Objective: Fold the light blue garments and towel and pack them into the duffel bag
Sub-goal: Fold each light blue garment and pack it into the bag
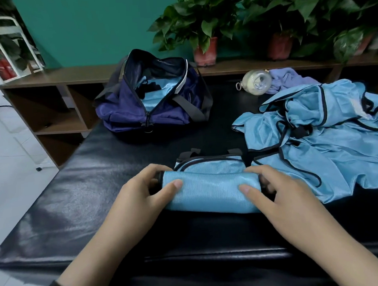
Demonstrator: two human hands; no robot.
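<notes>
My left hand (140,194) and right hand (282,194) grip ends of rolled garment (211,190) on black mat (76,194), thumbs on top, fingers curled round ends. Loose garments (329,134) heaped at right. Open duffel (150,101) beyond, blue cloth inside. Towel (288,79) beside bottle (256,81), far right.

No legible text, labels, brands or numbers anywhere in the head view. Duffel bag (152,105): no logo or lettering visible on its navy fabric. Rolled light blue garment (211,191): plain, no print showing. Loose light blue garments (320,134): a pale patch near the right edge, too blurred to read. Bottle (256,81): no label to make out. Bottom edge of the frame: a fragment of white marking on dark cloth, cut off, unreadable.
</notes>
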